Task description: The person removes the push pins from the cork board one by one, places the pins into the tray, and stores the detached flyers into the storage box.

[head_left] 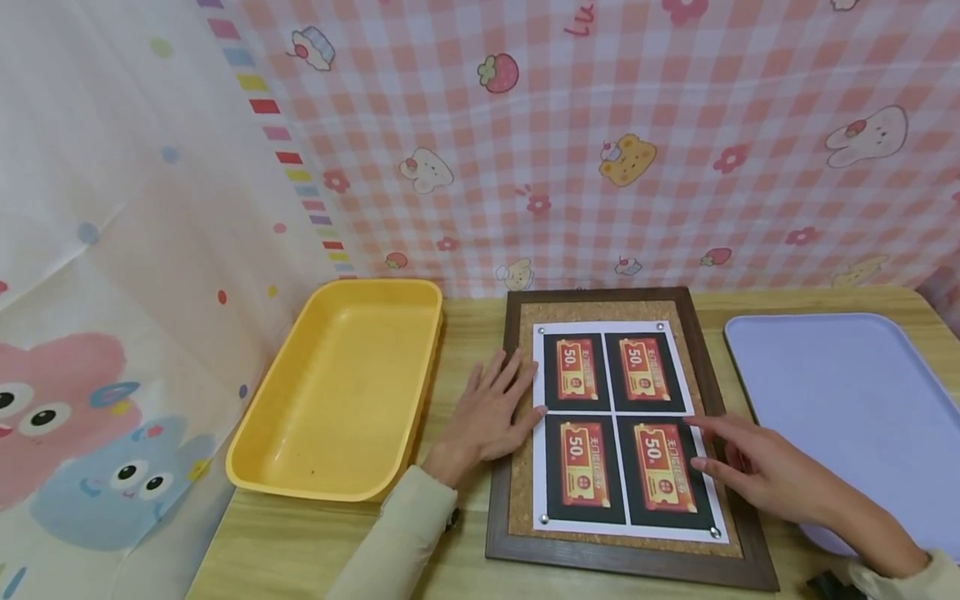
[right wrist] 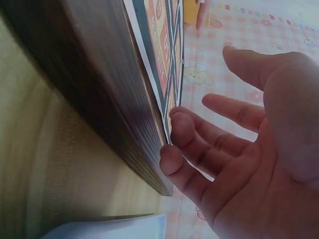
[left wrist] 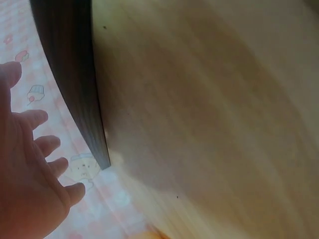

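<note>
Nearest are two cream-coloured sleeves, the left one [head_left: 401,533] off the near left side of the landmark, a rectangular cork board in a dark-brown wooden frame [head_left: 600,294], the right one [head_left: 911,577] off its near right corner. The board lies on a tabletop with pale yellow-brown wood grain [head_left: 300,550]. On the board's cork is a white paper sheet [head_left: 613,414] bearing four black panels, each with a red-and-gold ticket marked 50; silver round-headed pins [head_left: 715,532] sit at its corners. The right hand [head_left: 765,467] reaches in over the board's right side, index finger and thumb extended at the sheet's right edge, gripping nothing. The left hand [head_left: 487,417] lies across the board's left side, fingers spread and relaxed, tips at the sheet's left edge. Left of the board stands a deep yellow plastic tray [head_left: 337,400]; right of it, a shallow lavender tray with rounded corners [head_left: 847,392]. Beyond the board hangs a pink-and-white checked cloth [head_left: 570,233] with strawberries and cartoon animals; farther left of the board, a white cloth with dots and big-eyed figures [head_left: 112,275]. Only the left wrist view shows small dark specks [left wrist: 177,197] on the wood beside the frame; the right wrist view alone shows the right palm and the grain on the frame's right side.
</note>
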`<action>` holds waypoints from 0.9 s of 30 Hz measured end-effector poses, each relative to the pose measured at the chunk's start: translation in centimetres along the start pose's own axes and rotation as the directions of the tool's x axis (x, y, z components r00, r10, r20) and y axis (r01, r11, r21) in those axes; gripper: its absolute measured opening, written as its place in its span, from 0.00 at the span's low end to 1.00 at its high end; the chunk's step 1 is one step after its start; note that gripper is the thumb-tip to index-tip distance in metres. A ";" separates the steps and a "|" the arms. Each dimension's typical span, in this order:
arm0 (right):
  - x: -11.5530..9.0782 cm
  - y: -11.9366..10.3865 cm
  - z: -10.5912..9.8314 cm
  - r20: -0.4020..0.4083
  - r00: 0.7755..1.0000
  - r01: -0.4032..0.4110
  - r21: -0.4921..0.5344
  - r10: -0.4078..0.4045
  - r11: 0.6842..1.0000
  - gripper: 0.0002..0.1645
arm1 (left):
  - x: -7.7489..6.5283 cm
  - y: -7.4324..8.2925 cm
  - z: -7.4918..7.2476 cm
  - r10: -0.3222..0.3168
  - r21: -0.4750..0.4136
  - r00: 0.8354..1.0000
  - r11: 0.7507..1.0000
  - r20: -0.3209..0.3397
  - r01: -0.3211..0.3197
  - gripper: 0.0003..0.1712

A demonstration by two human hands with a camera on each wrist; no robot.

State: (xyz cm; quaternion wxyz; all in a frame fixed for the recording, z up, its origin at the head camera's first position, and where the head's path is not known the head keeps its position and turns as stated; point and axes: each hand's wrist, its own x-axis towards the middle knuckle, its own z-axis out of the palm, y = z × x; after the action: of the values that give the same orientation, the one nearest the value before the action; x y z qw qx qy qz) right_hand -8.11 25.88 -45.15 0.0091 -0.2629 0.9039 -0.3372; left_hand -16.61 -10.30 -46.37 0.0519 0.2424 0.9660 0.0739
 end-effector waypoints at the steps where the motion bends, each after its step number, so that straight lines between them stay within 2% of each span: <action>1: -0.2 0.0 0.0 0.007 1.000 0.005 0.018 -0.006 1.000 0.29 | 0.1 0.0 0.0 0.004 0.008 1.000 1.000 0.010 -0.004 0.43; 8: -1.2 -0.1 0.4 0.090 0.996 0.010 0.144 -0.023 0.990 0.26 | 0.7 0.4 0.2 0.025 -0.001 0.999 1.000 0.047 -0.025 0.42; 17: -2.2 0.3 1.0 0.141 0.986 0.046 0.261 -0.086 0.964 0.25 | 1.4 1.0 0.6 0.074 -0.039 0.995 0.997 0.070 -0.072 0.43; 23: -2.3 0.6 1.1 0.200 0.970 0.061 0.348 -0.137 0.935 0.24 | 1.8 1.1 0.8 0.058 -0.038 0.992 0.998 0.112 -0.054 0.42; 27: -2.2 0.8 1.1 0.249 0.959 0.030 0.393 -0.137 0.919 0.25 | 2.0 1.0 0.9 0.048 -0.018 0.989 0.999 0.139 -0.046 0.42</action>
State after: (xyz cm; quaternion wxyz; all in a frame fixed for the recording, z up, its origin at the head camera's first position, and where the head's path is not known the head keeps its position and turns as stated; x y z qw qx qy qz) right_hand -6.39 26.76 -46.80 0.1696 -0.3383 0.7980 -0.4690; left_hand -17.76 -8.33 -47.20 0.1195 0.2691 0.9534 0.0653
